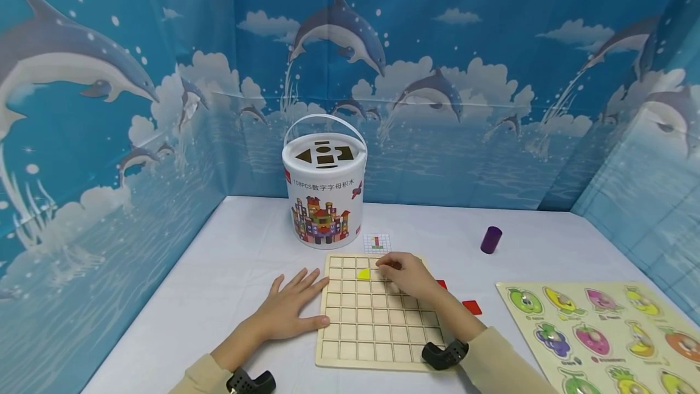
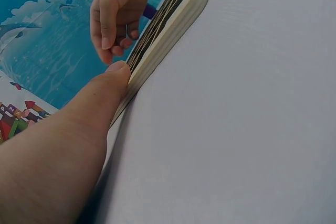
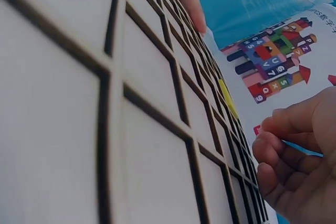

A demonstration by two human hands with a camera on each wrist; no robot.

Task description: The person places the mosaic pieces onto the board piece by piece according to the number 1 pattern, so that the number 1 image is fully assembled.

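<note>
A wooden grid board (image 1: pixel 377 327) lies flat on the white table. My left hand (image 1: pixel 290 309) rests flat on the table, fingers spread, its thumb (image 2: pixel 113 77) touching the board's left edge. My right hand (image 1: pixel 404 275) sits over the board's far rows with curled fingers (image 3: pixel 278 177). Just left of its fingertips a yellow piece (image 1: pixel 363 273) lies in a cell. In the right wrist view a thin blue sliver shows between thumb and fingers; whether it is a held piece I cannot tell.
A white block bucket (image 1: pixel 324 199) stands behind the board, with a small pattern card (image 1: pixel 377 243) in front of it. A purple cylinder (image 1: pixel 490 239) and two red pieces (image 1: pixel 471 307) lie to the right. A fruit puzzle board (image 1: pixel 601 333) fills the near right corner.
</note>
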